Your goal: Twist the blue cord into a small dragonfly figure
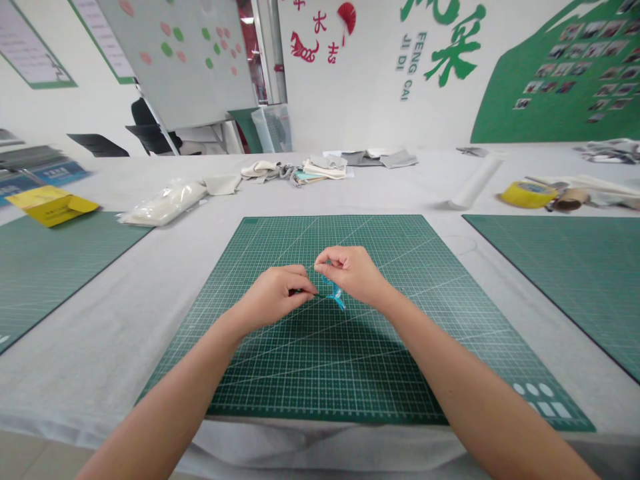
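Ribbon [339,295] just below right hand [354,268], hold unclear; dark stem [322,295] in pinch of left hand [273,292]

Hiding one end of a dark cord [321,295] inside the left hand [275,292]. Masking part of a small blue piece [337,297] behind the right hand [354,270], leaving its full form too small to tell. Leaving unresolved the contents of the right hand's pinch. Covering parts of the middle mat [280,380] beneath both forearms [460,373]. Cropping the forearms at the bottom edge, the left mat [65,267] and right mat [570,267] at the sides, the green lettering [430,9] at the top. Blurring the yellow tape roll [529,194]. Rendering the wall photographs [595,50] too small to make out.
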Available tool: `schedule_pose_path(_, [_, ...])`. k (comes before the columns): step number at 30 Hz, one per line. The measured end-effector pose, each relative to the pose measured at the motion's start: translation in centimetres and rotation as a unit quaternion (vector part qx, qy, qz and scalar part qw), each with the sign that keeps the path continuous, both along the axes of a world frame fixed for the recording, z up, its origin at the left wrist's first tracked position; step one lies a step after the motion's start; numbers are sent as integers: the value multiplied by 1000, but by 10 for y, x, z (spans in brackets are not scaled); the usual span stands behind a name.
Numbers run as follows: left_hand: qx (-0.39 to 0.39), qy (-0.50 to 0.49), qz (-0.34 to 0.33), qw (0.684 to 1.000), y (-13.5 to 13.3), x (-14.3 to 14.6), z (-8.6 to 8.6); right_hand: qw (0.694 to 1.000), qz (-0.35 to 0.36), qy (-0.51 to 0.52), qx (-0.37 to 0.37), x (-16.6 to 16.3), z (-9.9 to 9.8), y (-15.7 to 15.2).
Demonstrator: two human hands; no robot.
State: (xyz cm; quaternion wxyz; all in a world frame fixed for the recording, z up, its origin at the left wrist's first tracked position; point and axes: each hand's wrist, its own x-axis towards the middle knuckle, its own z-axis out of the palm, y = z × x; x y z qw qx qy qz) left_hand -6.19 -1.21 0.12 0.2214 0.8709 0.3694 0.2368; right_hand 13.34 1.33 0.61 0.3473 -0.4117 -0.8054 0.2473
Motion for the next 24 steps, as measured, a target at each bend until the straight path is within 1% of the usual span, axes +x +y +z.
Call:
schedule_pose_path(3, [-20, -20, -20, 999, -1, -1, 4, 998, 9, 18, -51, 3, -6, 8])
schedule_pose_path(6, [-29, -51, -15, 998, -2, -2, 8, 990, 21, 67, -123, 6, -12, 17])
schedule_pose_path(10, [-50, -97, 4, 994, -2, -4, 12, 962, 47, 152, -222, 6, -20, 24])
schedule_pose_path(12, [-62, -122, 13, 991, -1, -4, 13, 949, 54, 176, -256, 4, -23, 25])
schedule_pose_path(14, [-74, -154, 39, 984, 0, -5, 12, 944, 61, 186, -267, 2, -24, 24])
schedule_pose_path(17, [-93, -205, 104, 969, 3, -7, 11, 947, 76, 183, -252, -1, -26, 24])
schedule_pose_path(20, [-124, -268, 165, 941, 7, -9, 9, 948, 86, 174, -251, -2, -27, 22])
schedule_pose_path(24, [-192, -335, 201, 900, 10, -10, 6, 955, 97, 153, -237, -3, -26, 19])
